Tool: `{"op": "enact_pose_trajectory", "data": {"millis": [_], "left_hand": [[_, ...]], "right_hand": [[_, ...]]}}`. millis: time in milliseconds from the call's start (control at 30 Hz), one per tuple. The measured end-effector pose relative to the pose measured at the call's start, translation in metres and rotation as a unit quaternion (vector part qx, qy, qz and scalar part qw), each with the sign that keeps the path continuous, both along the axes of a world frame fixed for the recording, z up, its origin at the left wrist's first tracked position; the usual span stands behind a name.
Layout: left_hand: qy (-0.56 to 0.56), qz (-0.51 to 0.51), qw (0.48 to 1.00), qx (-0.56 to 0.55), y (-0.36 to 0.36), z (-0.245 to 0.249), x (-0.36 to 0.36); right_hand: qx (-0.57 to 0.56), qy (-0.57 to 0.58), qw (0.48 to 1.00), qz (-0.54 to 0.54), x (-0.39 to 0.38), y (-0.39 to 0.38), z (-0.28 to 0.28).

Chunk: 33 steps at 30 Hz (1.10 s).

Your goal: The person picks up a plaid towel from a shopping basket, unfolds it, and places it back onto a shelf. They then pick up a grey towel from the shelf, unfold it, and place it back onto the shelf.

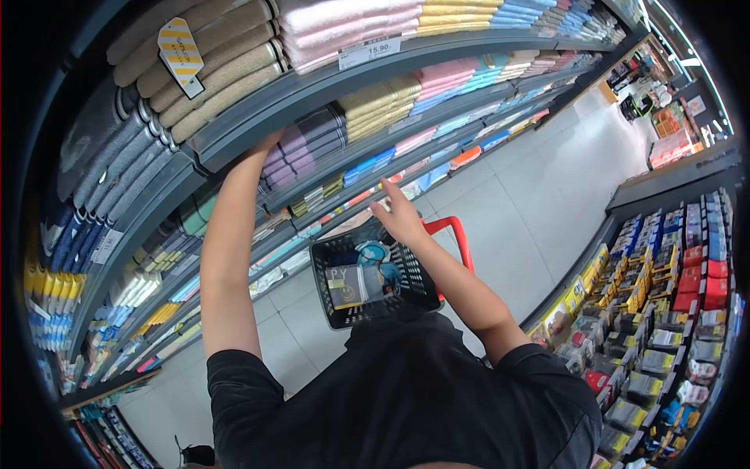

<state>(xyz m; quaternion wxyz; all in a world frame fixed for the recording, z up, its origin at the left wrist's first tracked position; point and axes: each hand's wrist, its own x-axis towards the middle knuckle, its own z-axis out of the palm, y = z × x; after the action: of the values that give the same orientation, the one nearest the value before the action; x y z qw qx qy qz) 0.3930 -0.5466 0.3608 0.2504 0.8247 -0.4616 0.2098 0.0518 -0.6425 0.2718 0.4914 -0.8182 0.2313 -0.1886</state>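
Note:
My left forearm [233, 211] reaches up into the shelving, and the hand itself is hidden beneath the lip of the upper shelf, beside a stack of purple and dark plaid towels [305, 148]. Fingers apart and holding nothing, my right hand [401, 217] hovers in front of the lower shelves. Under it is a black shopping basket [320, 270], whose red handle [462, 242] loops by my right forearm. Inside the basket lie a grey-and-clear flat package [353, 287] and a round teal-and-white item [373, 252].
Brown folded towels [226, 70] and pink towels [344, 31] fill the upper shelf, above a price label [370, 51]. A rack of small packaged goods [648, 313] stands on the right. Pale tiled floor [523, 211] runs between the shelves.

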Motion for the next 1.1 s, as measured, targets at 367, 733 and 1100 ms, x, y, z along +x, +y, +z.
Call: {"op": "enact_pose_trajectory", "data": {"millis": [367, 733, 1100], "left_hand": [[0.1, -0.035, 0.986, 0.131, -0.047, 0.002, -0.091], [0.387, -0.199, 0.892, 0.122, 0.101, -0.166, -0.284], [0.601, 0.114, 0.772, 0.174, 0.305, -0.337, -0.39]], "right_hand": [[-0.071, 0.076, 0.991, -0.085, -0.13, -0.034, -0.032], [0.024, 0.238, 0.949, -0.205, -0.213, -0.081, -0.137], [0.183, 0.201, 0.941, -0.2, -0.205, -0.086, -0.129]]}}
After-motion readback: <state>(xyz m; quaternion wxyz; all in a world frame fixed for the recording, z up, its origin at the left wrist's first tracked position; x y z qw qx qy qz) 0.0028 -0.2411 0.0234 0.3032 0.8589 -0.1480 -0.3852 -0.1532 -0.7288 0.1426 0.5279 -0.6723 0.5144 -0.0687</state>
